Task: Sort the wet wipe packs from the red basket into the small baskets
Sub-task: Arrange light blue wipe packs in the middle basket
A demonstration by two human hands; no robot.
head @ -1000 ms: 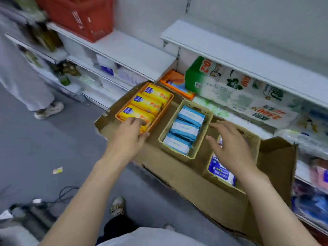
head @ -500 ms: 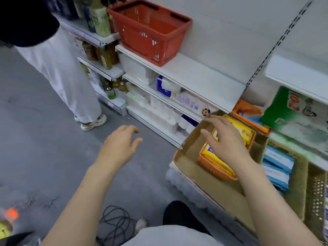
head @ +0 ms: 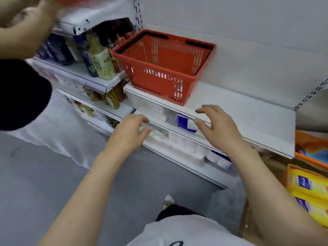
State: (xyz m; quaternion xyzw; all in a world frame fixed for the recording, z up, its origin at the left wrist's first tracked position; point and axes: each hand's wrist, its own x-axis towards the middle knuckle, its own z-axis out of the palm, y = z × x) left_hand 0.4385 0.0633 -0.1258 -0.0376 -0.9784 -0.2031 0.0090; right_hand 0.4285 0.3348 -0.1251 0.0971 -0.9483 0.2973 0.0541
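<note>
Head view, left grip (head: 130, 134) and right grip (head: 217, 126) spread, empty, below red basket (head: 165, 68), bottles (head: 99, 61) beside

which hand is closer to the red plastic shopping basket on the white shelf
Right. The right hand hovers just below the red plastic shopping basket's front right corner; the left hand sits lower and further left, under the shelf edge.

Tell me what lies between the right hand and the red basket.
In the head view, only bare white shelf separates the right hand from the red basket.
</note>
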